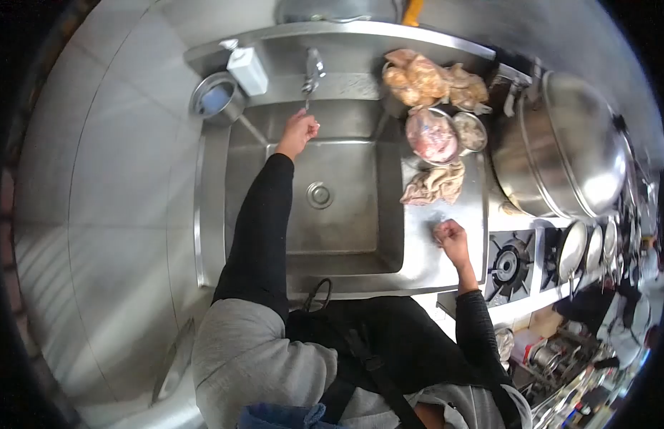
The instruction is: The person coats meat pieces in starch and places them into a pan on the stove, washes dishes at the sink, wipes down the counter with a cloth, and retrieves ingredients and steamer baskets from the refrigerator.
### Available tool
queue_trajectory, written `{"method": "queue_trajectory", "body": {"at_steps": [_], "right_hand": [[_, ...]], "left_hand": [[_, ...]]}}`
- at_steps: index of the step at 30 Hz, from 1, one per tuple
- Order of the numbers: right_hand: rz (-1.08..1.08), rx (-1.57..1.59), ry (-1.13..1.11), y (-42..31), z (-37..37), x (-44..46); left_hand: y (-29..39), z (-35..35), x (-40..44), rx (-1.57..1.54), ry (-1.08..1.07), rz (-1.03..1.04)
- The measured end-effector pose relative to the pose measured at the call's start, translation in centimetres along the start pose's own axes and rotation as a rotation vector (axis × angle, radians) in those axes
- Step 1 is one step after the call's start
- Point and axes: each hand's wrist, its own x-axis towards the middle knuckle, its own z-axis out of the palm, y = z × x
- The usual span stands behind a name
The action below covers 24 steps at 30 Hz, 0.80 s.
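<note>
My left hand [298, 134] is curled closed over the back part of the steel sink [346, 229], just below the faucet [312, 70]. A thin bright line runs from the faucet down to its fingers; I cannot tell whether it is water or metal. On the steel counter to the right, my right hand [452, 237] has its fingers curled together, and whatever they may hold is hidden. A crumpled beige cloth [438, 184] lies just beyond that hand. Farther back are a bowl of raw meat [432, 134] and a smaller metal bowl [470, 131] with pale contents.
Bagged brownish food [421, 77] sits at the back right corner. A white bottle [247, 70] and a metal pot [219, 99] stand at the back left. Right of the counter are a large steel pot [561, 146], a gas burner [509, 266] and several pans [572, 250].
</note>
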Motion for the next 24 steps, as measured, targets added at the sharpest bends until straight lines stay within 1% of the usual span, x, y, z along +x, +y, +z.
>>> {"method": "queue_trajectory", "body": {"at_steps": [1,2,3,5,6,7,9,10,11,13,14,16,17,18,20,21,22,23,24], "right_hand": [[0.058,0.089,0.051,-2.9,1.5,-1.0],[0.066,0.169,0.063,-4.2,2.5,-1.2],[0.089,0.533,-0.023,-4.4,7.6,2.3],[0.084,0.761,-0.131,-8.6,9.3,3.9],[0.066,0.772,-0.170,-10.0,10.0,5.4],[0.052,0.799,-0.225,-11.5,11.7,7.5],[-0.060,0.547,-0.285,-17.6,15.8,13.7],[-0.097,0.425,-0.314,-19.0,17.0,16.2],[-0.141,0.303,-0.339,-20.2,18.2,18.7],[-0.104,0.068,-0.430,-22.5,20.7,22.6],[-0.082,-0.050,-0.473,-23.3,21.7,24.3],[-0.358,-0.634,-0.507,-22.6,23.5,28.8],[-0.498,-0.923,-0.509,-22.2,24.5,30.2],[-0.832,-1.016,-0.491,-22.8,25.1,30.3],[-0.720,-1.151,-0.509,-24.9,26.7,30.1],[-0.659,-1.216,-0.514,-26.1,27.3,29.6],[-0.555,-1.083,-0.452,-27.0,27.5,28.6],[-0.611,-1.100,-0.465,-27.1,28.1,28.6],[-0.666,-1.116,-0.477,-26.8,28.6,29.1]], "left_hand": [[-0.2,1.5,0.3,-0.033,-0.087,-0.034],[-0.2,2.9,0.5,-0.066,-0.166,-0.064],[5.9,2.1,1.0,-0.050,-0.260,-0.078],[5.0,7.4,1.1,-0.232,-0.507,-0.181],[4.6,10.0,0.7,-0.414,-0.556,-0.135],[3.6,10.9,0.9,-0.516,-0.580,-0.069],[1.9,9.9,2.4,-0.721,-0.617,0.116],[0.8,8.7,3.1,-0.794,-0.783,0.082],[1.5,8.8,1.5,-0.765,-0.610,0.075],[2.6,9.6,-3.4,-0.702,-0.264,0.053],[2.6,9.5,-4.1,-0.762,-0.238,0.031],[2.6,8.9,-4.7,-0.886,-0.176,-0.013],[2.4,8.4,-4.5,-0.839,-0.117,0.015],[1.9,7.9,-3.9,-0.795,-0.057,0.041],[1.7,7.4,-3.5,-0.744,0.015,0.102],[1.3,6.5,-2.8,-0.732,-0.037,0.135],[0.7,5.6,-1.7,-0.720,-0.092,0.165],[-0.2,4.7,-0.7,-0.707,-0.146,0.193],[0.7,5.1,-1.5,-0.730,-0.107,0.134]]}}
